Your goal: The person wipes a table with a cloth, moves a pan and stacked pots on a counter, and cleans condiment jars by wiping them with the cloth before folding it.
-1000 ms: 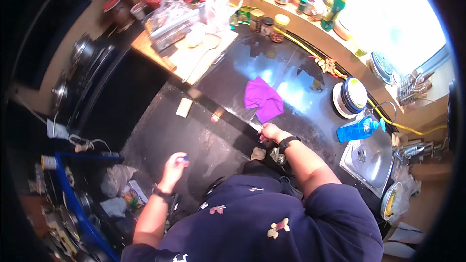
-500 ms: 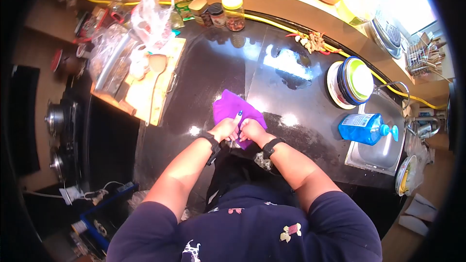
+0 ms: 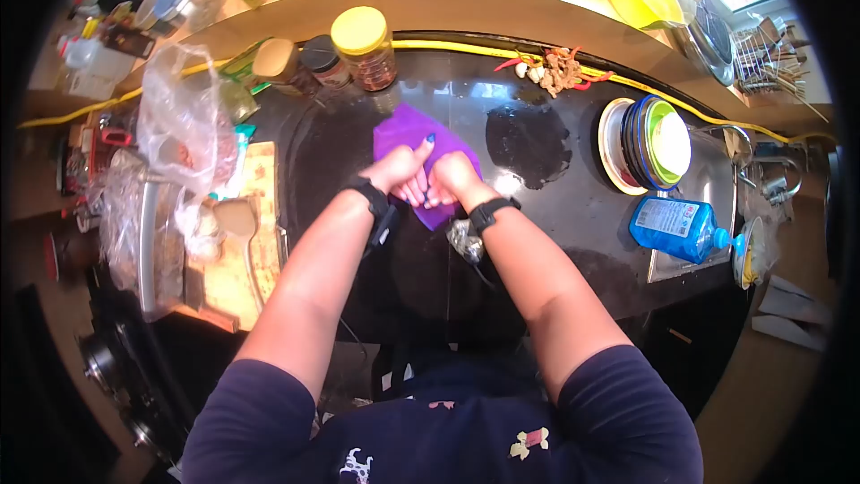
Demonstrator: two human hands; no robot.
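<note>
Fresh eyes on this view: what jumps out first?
Probably the bright purple cloth on the dark counter, mid-view, with the left hand and right hand close together over it. Next, the bottle of blue liquid by the sink at the right, then the yellow-lidded jar at the counter's back edge.

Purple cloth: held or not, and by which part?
Hold can't be confirmed: the left hand and right hand are over the near half of the purple cloth, but any grip is hidden.
</note>
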